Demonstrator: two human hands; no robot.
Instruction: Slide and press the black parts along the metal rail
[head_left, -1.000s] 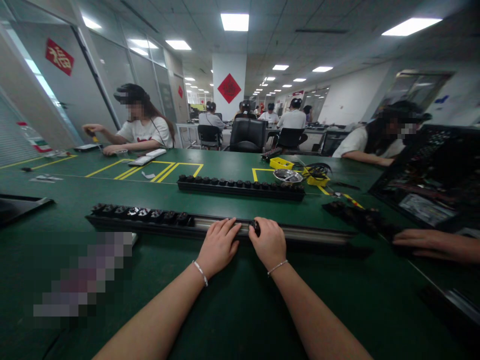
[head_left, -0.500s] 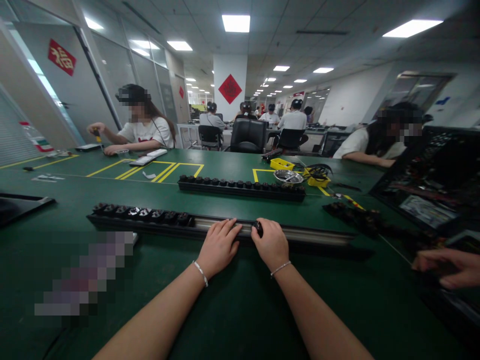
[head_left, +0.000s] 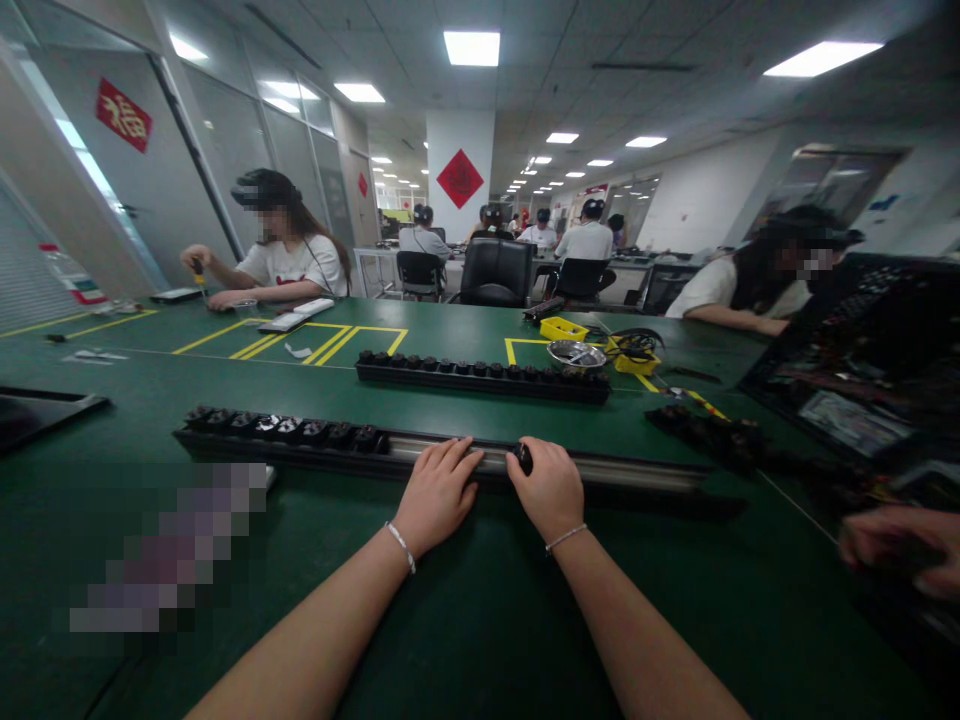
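Observation:
A long black channel rail (head_left: 637, 474) with a bare metal-grey inside lies across the green table in front of me. Several small black blocks (head_left: 304, 430) sit in a row in its left part. My left hand (head_left: 439, 490) rests on the rail's middle, fingers stretched out and lying over its edge. Just to the right, my right hand (head_left: 550, 490) is closed round a small black block (head_left: 523, 457) at the rail's channel. Its fingers hide most of that block. Whether the block touches the channel floor, I cannot tell.
A second filled rail (head_left: 480, 380) lies farther back. Beyond it are a metal bowl (head_left: 576, 354) and a yellow tray (head_left: 564, 329). A dark open case (head_left: 862, 370) stands at right, near a co-worker's hand (head_left: 896, 545). Another person (head_left: 292, 245) sits at back left.
My right hand has slid slightly to the right along the rail with the block. My left hand stays in place. The co-worker's hand at right has shifted a little.

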